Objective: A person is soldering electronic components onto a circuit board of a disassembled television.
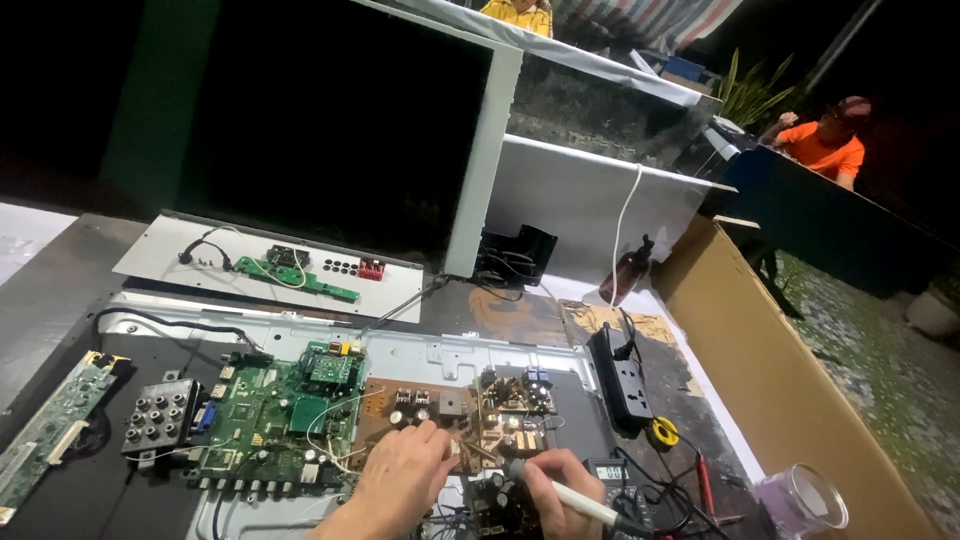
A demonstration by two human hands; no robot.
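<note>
The right hand has its fingers closed around a white soldering iron, held pen-like, tip just ahead of the fingertips over the brown power board. The left hand's fingers rest loosely curled on that board, seemingly pinching nothing, though the view is dim. The board looks stiff, light and fragile, studded with components; edges are the safe hold. The green main board lies left of the fingers, a black power strip to their right.
</note>
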